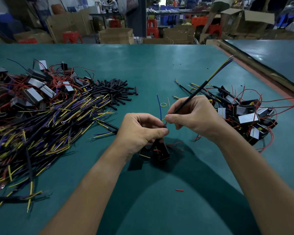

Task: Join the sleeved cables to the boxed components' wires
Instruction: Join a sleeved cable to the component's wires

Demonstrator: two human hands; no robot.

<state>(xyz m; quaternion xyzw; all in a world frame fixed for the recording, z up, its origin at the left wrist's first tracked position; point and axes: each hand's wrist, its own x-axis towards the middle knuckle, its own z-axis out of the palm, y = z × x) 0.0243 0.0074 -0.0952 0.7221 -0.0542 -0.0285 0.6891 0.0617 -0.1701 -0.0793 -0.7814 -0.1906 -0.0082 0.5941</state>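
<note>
Head view, one item in work.
- Left hand [143, 131]: fingers curled, wire ends pinched at the joint. The black component [161, 150] lies directly below, low over the table [159, 65].
- Right hand [192, 114]: cable [199, 89] pinched between thumb and fingers, far end raised.
- Joint: hidden by fingertips.
- Handling advised: bared ends laid parallel and pinched close. The loose blue wire [159, 106] is to be left out of the twist.

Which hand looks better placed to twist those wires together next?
Probably the right hand: it pinches the thin black sleeved cable near its wire ends, right at the joint, while the left hand holds the black boxed component steady by its wires.
</note>
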